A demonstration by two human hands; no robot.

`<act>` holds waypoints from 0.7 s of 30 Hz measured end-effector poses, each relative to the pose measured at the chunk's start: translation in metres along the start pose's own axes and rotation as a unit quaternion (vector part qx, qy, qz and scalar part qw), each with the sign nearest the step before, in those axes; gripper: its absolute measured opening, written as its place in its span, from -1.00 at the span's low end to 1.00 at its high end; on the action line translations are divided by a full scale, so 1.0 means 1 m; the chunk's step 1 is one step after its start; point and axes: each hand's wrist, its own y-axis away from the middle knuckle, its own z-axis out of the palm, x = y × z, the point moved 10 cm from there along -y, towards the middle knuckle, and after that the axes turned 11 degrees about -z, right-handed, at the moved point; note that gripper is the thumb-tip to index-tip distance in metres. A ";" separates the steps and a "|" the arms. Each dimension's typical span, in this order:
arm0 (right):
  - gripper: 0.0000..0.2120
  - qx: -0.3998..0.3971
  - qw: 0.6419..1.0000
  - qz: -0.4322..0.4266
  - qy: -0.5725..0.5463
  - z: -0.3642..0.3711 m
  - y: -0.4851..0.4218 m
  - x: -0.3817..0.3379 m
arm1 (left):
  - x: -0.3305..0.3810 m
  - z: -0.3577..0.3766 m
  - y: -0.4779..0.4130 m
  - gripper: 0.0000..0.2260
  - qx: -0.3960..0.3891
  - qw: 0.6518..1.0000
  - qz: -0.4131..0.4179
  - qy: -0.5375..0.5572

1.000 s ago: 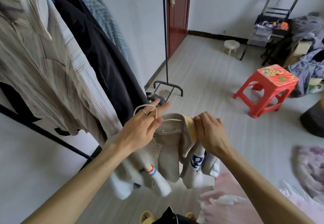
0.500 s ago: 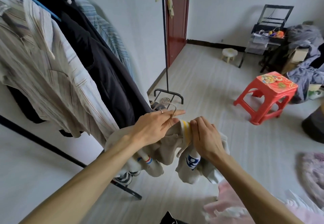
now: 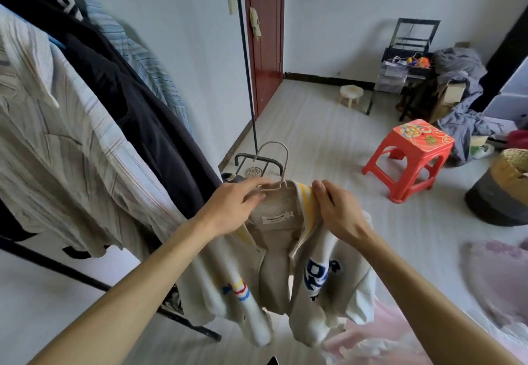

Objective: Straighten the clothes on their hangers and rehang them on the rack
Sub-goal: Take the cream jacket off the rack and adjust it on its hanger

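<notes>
A small cream jacket (image 3: 278, 267) with a yellow-striped collar and blue lettering hangs open on a pale wire hanger (image 3: 275, 162), its hook pointing up. My left hand (image 3: 235, 207) grips the hanger's left shoulder together with the jacket's collar. My right hand (image 3: 338, 210) pinches the right side of the collar. The black rack (image 3: 244, 59) stands at the left, its upright just beyond the hanger. On it hang a cream striped shirt (image 3: 65, 150), a black coat (image 3: 143, 119) and a blue striped shirt (image 3: 143, 62).
The rack's black foot (image 3: 257, 162) lies on the floor behind the hanger. A red plastic stool (image 3: 411, 156) stands to the right, a small white stool (image 3: 351, 94) farther back. A dark basket (image 3: 503, 190) sits at the right edge. Pink fabric (image 3: 380, 336) lies below the jacket.
The jacket was bunched between my hands half a second ago; it now hangs open and straighter, with the hanger hook standing clear above my left hand. The view has tilted slightly.
</notes>
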 end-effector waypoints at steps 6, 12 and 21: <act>-0.56 0.010 0.999 -0.005 0.034 -0.007 0.005 0.006 | 0.020 -0.010 0.009 -0.72 0.129 0.974 0.091 -0.165; -0.62 0.037 0.997 -0.017 0.067 -0.011 0.012 -0.002 | 0.041 -0.012 0.022 -0.69 0.206 0.942 0.184 -0.189; -0.64 0.032 0.997 -0.018 0.072 0.006 0.020 0.024 | 0.019 -0.009 0.018 -0.79 0.136 0.965 0.082 -0.207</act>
